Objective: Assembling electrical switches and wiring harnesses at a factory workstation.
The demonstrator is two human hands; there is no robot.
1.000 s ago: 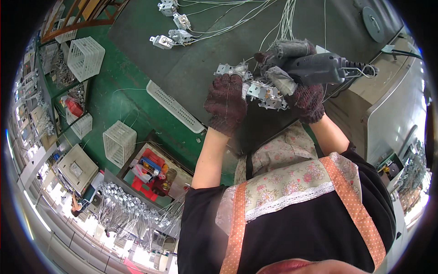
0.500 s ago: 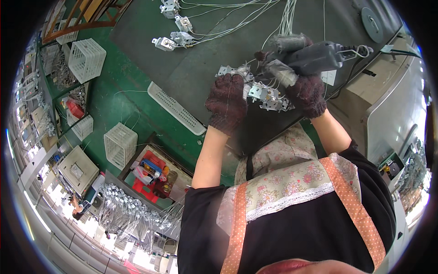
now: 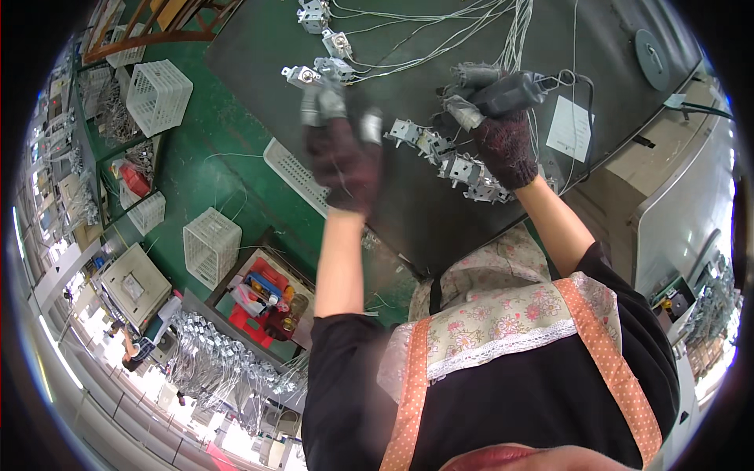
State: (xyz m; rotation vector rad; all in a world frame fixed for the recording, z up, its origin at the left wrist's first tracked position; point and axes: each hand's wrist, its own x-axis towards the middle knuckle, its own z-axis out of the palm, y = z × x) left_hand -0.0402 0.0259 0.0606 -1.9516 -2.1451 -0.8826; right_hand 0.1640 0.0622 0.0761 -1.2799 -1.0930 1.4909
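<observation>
My right hand (image 3: pixel 505 145), in a dark knitted glove with taped fingers, is wrapped round a dark grey electric screwdriver (image 3: pixel 512 93) with a wire hanging loop. Below and left of it, a row of metal lamp sockets (image 3: pixel 462 169) with brackets lies on the dark table. My left hand (image 3: pixel 343 161), gloved and blurred, reaches over the table's left part with its fingers stretched apart. Its taped fingertips are close to a pair of metal sockets with white wires (image 3: pixel 302 76); whether they touch is unclear. Another socket (image 3: pixel 337 44) lies just beyond.
White wires (image 3: pixel 440 49) run across the dark table (image 3: pixel 408 228). A paper sheet (image 3: pixel 571 129) and a grey disc (image 3: pixel 653 60) lie to the right. Left of the table are a white perforated tray (image 3: pixel 294 173), white baskets (image 3: pixel 212 247) and a red bin (image 3: pixel 263 290).
My left hand has left the socket row and moved left and forward, its fingers opening out. My right hand has drawn the screwdriver slightly left, uncovering more of the paper sheet.
</observation>
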